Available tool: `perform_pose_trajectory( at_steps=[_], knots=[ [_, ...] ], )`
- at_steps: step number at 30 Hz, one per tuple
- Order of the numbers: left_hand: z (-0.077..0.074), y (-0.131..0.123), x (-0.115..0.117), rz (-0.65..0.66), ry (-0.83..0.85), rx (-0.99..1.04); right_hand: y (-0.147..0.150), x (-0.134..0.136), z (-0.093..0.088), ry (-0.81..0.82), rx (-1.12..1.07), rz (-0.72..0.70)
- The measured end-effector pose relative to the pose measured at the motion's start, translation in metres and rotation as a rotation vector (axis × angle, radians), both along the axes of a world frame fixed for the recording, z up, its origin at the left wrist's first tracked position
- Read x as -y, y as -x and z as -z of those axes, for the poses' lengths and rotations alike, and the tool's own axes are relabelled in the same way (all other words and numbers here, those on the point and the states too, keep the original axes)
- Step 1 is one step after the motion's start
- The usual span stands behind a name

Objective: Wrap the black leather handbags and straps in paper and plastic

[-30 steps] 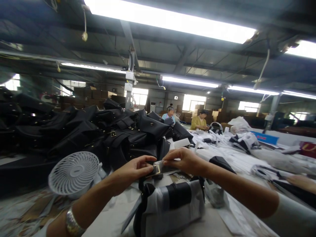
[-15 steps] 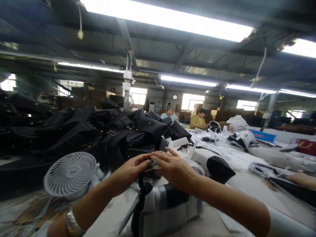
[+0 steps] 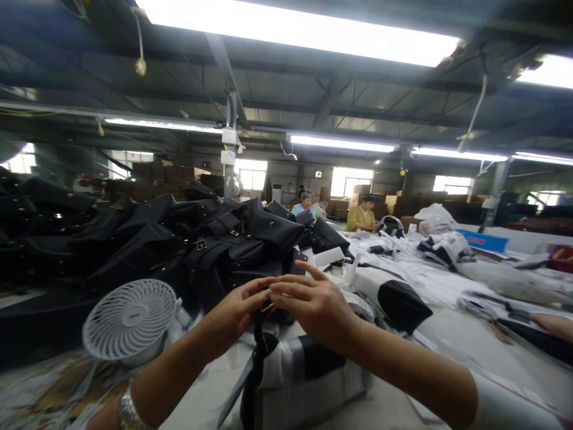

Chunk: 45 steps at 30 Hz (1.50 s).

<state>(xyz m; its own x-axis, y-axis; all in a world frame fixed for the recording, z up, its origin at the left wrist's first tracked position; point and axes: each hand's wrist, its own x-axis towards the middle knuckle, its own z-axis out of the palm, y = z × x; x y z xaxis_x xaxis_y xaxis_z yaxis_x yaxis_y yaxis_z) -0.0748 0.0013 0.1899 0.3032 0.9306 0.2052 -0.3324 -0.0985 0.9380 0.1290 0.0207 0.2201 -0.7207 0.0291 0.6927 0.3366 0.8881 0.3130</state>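
Observation:
Just in front of me my left hand [image 3: 242,310] and my right hand [image 3: 316,304] meet at the fingertips, at the top of a black strap [image 3: 258,337]. The left fingers are closed around the strap end, where a small metal piece [image 3: 267,308] glints. My right fingers reach over from the other side, pressed close together against the same spot; the thumb is hidden. Below the hands lies a black handbag [image 3: 313,352], largely covered by white wrapping [image 3: 308,388]. What the fingertips do underneath is covered.
A white fan [image 3: 132,319] stands at the left before a heap of black bags [image 3: 233,239]. To the right lie another partly wrapped black bag [image 3: 403,304] and white packing material [image 3: 439,275]. A co-worker's hand [image 3: 555,325] is at the right edge; two people sit farther back.
My right fingers have slid slightly left and down over the left fingertips, so less of the metal piece shows. The view has shifted a little; the bag stays in place.

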Motion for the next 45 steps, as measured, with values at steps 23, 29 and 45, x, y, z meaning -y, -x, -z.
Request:
perform_pose_trajectory(
  at_steps=[23, 29, 45],
  knots=[
    [0.004, 0.002, 0.009, -0.090, 0.079, -0.016, 0.019, 0.032, 0.043, 1.884, -1.087, -0.387],
    [0.013, -0.006, 0.005, -0.125, -0.034, -0.086, 0.037, 0.036, 0.040, 1.856, -1.153, -0.282],
    [0.007, -0.011, 0.012, -0.562, -0.706, -0.505, 0.033, 0.036, 0.047, 1.719, -0.959, -0.396]
  ],
)
